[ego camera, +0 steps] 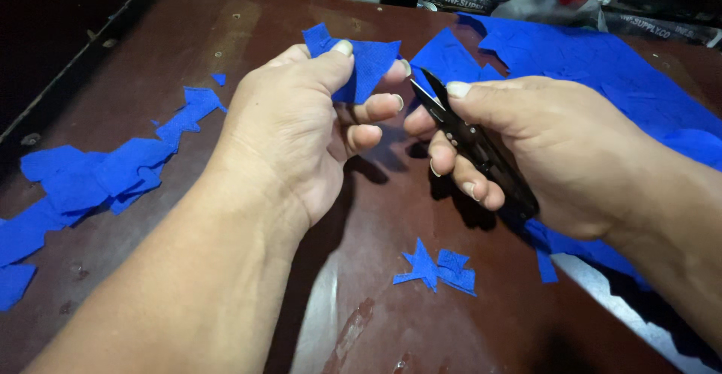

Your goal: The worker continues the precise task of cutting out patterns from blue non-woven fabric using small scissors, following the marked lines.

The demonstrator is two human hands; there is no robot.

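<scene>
A small blue fabric piece (359, 64) is pinched in the left hand (301, 126), thumb on top and fingers (380, 107) curled beneath, and is held above the middle of the dark brown surface (248, 36). Black thread snips (474, 148) are gripped in the right hand (541, 148), the blades parted and pointed at the piece's right edge. For a clean cut, the fabric is best kept taut and the fingertips drawn back from the blade line, with the cloth fed deep between the blades rather than nipped at the tips. Blue offcuts (440, 269) lie near the surface's near edge, more scraps (90, 178) toward its left edge, and a larger blue cloth (602, 73) covers the far right corner.
</scene>
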